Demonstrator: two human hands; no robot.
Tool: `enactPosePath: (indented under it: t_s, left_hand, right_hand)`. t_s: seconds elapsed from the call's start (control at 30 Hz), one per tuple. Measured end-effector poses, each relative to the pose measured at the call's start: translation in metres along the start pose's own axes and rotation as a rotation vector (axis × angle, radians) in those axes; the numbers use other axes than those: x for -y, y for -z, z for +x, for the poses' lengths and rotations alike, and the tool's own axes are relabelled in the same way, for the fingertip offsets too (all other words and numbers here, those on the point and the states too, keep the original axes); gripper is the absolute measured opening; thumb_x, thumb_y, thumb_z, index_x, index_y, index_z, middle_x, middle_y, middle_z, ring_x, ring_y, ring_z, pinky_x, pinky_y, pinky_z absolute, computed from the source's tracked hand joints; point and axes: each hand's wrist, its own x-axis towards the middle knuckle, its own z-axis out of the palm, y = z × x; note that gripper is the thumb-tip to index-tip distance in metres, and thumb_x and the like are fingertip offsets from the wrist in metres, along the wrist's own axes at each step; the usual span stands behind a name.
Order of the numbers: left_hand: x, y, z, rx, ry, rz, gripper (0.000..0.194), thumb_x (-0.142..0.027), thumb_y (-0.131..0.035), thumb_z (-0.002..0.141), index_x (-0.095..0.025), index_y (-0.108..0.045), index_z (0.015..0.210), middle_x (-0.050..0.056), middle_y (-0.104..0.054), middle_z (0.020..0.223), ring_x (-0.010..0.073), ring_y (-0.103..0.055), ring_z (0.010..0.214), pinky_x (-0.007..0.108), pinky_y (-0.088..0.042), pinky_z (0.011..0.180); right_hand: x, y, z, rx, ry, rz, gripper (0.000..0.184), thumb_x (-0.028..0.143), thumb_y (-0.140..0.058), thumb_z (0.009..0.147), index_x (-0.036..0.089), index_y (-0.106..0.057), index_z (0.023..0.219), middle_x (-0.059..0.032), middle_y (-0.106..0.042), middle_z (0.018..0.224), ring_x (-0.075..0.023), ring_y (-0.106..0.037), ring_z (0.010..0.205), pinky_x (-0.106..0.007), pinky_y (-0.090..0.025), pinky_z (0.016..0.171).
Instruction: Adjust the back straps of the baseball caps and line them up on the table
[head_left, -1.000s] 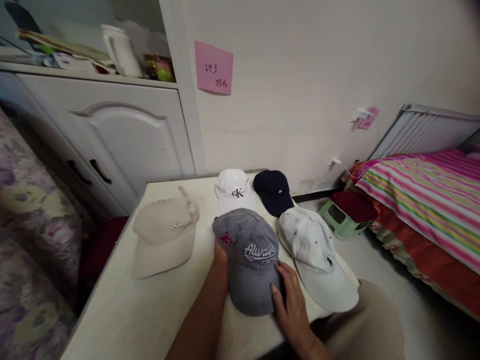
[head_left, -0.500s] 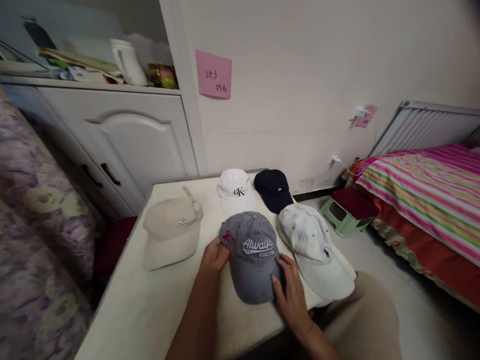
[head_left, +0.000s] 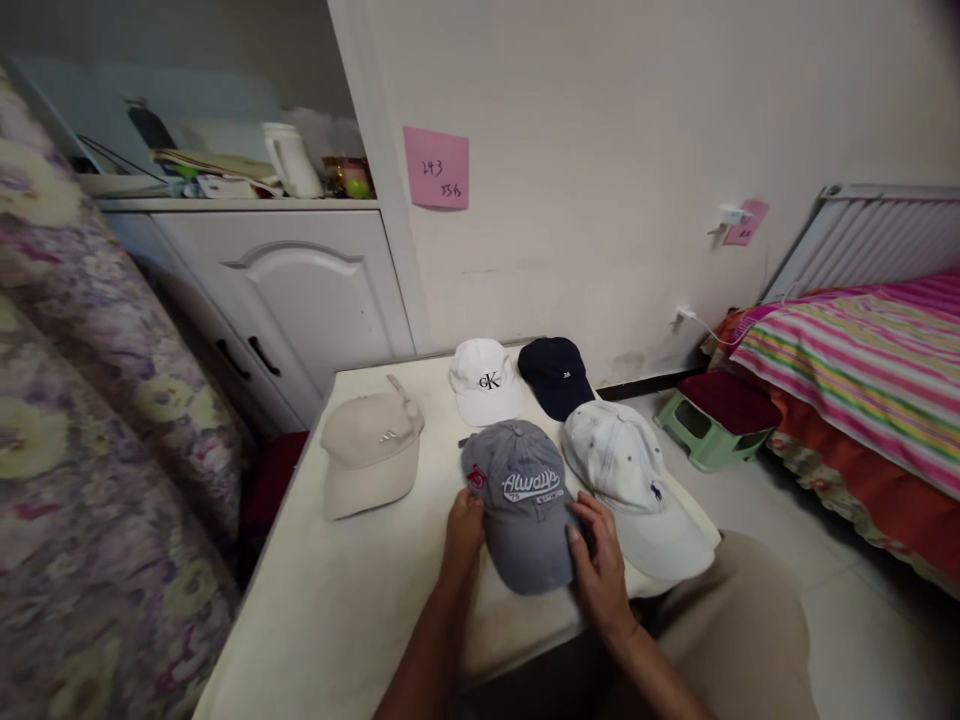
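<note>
A grey baseball cap point(head_left: 531, 545) with white "Always" lettering and a red patch rests near the table's front edge, its brim toward me. My left hand point(head_left: 465, 525) pinches its lower left edge between thumb and fingers. On the opposite side, my right hand point(head_left: 602, 565) grips the brim's edge, fingers bent round it. Close by on the right lies a pale, washed cap point(head_left: 611, 450) with a small dark logo. Behind are a white "CK" cap point(head_left: 476, 365) and a navy cap point(head_left: 550, 365). A beige cap point(head_left: 367, 430) with its strap sticking up sits to the left.
The caps share a cream-coloured table point(head_left: 315, 600). A white cabinet point(head_left: 300, 290) and a floral curtain point(head_left: 112, 450) stand left. On the right are a green stool point(head_left: 686, 425) with a dark red top and a bed with a striped cover point(head_left: 847, 340). My knee is beside the table.
My left hand has slid from behind the grey cap's left side to its lower left edge. My right hand keeps its hold. The view has turned left, shifting everything rightward.
</note>
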Motion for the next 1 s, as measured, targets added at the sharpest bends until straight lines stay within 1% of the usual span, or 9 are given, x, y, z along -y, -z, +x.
enactPosePath:
  t_s: [0.1, 0.23, 0.3, 0.37, 0.43, 0.6, 0.8, 0.9, 1.0]
  left_hand:
    - [-0.004, 0.003, -0.001, -0.022, -0.018, 0.062, 0.025, -0.028, -0.063, 0.072, -0.02, -0.068, 0.095, 0.008, -0.074, 0.081, 0.0302, -0.068, 0.088, 0.035, -0.051, 0.072]
    - [-0.005, 0.009, -0.01, -0.063, -0.055, 0.135, 0.037, -0.029, -0.064, 0.074, -0.02, -0.064, 0.11, 0.004, -0.069, 0.072, 0.0268, -0.068, 0.076, 0.034, -0.051, 0.066]
    - [-0.003, 0.01, -0.016, -0.089, -0.087, 0.174, 0.043, -0.03, -0.062, 0.077, -0.02, -0.059, 0.119, 0.003, -0.069, 0.075, 0.0253, -0.067, 0.075, 0.034, -0.051, 0.066]
    - [-0.001, 0.009, -0.02, -0.11, -0.121, 0.215, 0.045, -0.03, -0.06, 0.08, -0.019, -0.055, 0.123, 0.004, -0.07, 0.081, 0.0246, -0.067, 0.077, 0.035, -0.052, 0.068]
    - [0.001, 0.008, -0.022, -0.116, -0.151, 0.257, 0.04, -0.031, -0.057, 0.083, -0.018, -0.055, 0.121, 0.006, -0.071, 0.085, 0.0245, -0.068, 0.08, 0.036, -0.053, 0.07]
    - [0.0, 0.005, -0.02, -0.096, -0.208, 0.358, 0.022, -0.027, -0.055, 0.084, -0.02, -0.064, 0.103, 0.01, -0.073, 0.095, 0.0263, -0.068, 0.09, 0.038, -0.054, 0.077]
    - [-0.01, 0.007, -0.019, -0.098, -0.259, 0.454, 0.017, -0.02, -0.056, 0.08, -0.018, -0.069, 0.091, 0.011, -0.073, 0.095, 0.0288, -0.067, 0.098, 0.045, -0.05, 0.091]
    - [-0.018, 0.01, -0.014, -0.151, -0.282, 0.488, 0.022, -0.018, -0.054, 0.08, -0.016, -0.069, 0.097, 0.016, -0.07, 0.109, 0.0314, -0.061, 0.112, 0.049, -0.043, 0.103]
    - [-0.025, 0.007, -0.004, -0.195, -0.282, 0.492, 0.035, -0.023, -0.05, 0.087, -0.013, -0.062, 0.119, 0.02, -0.059, 0.133, 0.0307, -0.053, 0.127, 0.048, -0.035, 0.112]
  right_hand:
    - [0.0, 0.001, -0.001, -0.012, 0.01, 0.031, 0.029, 0.029, -0.047, 0.096, 0.019, -0.058, 0.121, -0.0155, -0.052, 0.133, -0.0288, -0.048, 0.127, -0.055, -0.037, 0.108]
    - [-0.002, 0.002, -0.002, -0.015, 0.017, 0.059, 0.026, 0.027, -0.047, 0.096, 0.019, -0.059, 0.118, -0.0152, -0.054, 0.13, -0.0283, -0.049, 0.125, -0.054, -0.038, 0.107]
    - [-0.003, 0.002, -0.002, -0.012, 0.025, 0.069, 0.026, 0.027, -0.047, 0.096, 0.019, -0.059, 0.117, -0.0155, -0.054, 0.13, -0.0283, -0.05, 0.124, -0.054, -0.038, 0.106]
    - [-0.003, 0.001, -0.002, -0.005, 0.034, 0.08, 0.025, 0.026, -0.048, 0.096, 0.019, -0.059, 0.117, -0.0155, -0.054, 0.129, -0.0284, -0.05, 0.123, -0.055, -0.038, 0.106]
    - [-0.003, 0.001, -0.002, 0.0, 0.04, 0.091, 0.024, 0.026, -0.048, 0.096, 0.019, -0.06, 0.116, -0.0154, -0.054, 0.129, -0.0285, -0.049, 0.123, -0.054, -0.038, 0.106]
    - [-0.002, 0.001, -0.003, 0.011, 0.068, 0.103, 0.022, 0.024, -0.049, 0.095, 0.019, -0.06, 0.113, -0.014, -0.056, 0.124, -0.0277, -0.052, 0.119, -0.051, -0.04, 0.104]
    - [-0.003, 0.001, -0.004, -0.004, 0.085, 0.104, 0.019, 0.022, -0.049, 0.095, 0.02, -0.061, 0.109, -0.0123, -0.059, 0.114, -0.0266, -0.055, 0.112, -0.048, -0.043, 0.099]
    - [-0.001, 0.001, -0.004, -0.002, 0.084, 0.107, 0.018, 0.021, -0.048, 0.095, 0.02, -0.061, 0.107, -0.0119, -0.059, 0.112, -0.0262, -0.055, 0.11, -0.046, -0.044, 0.097]
    - [0.001, 0.002, -0.003, 0.01, 0.09, 0.105, 0.018, 0.02, -0.047, 0.095, 0.02, -0.061, 0.107, -0.0119, -0.059, 0.113, -0.0261, -0.055, 0.11, -0.045, -0.044, 0.097]
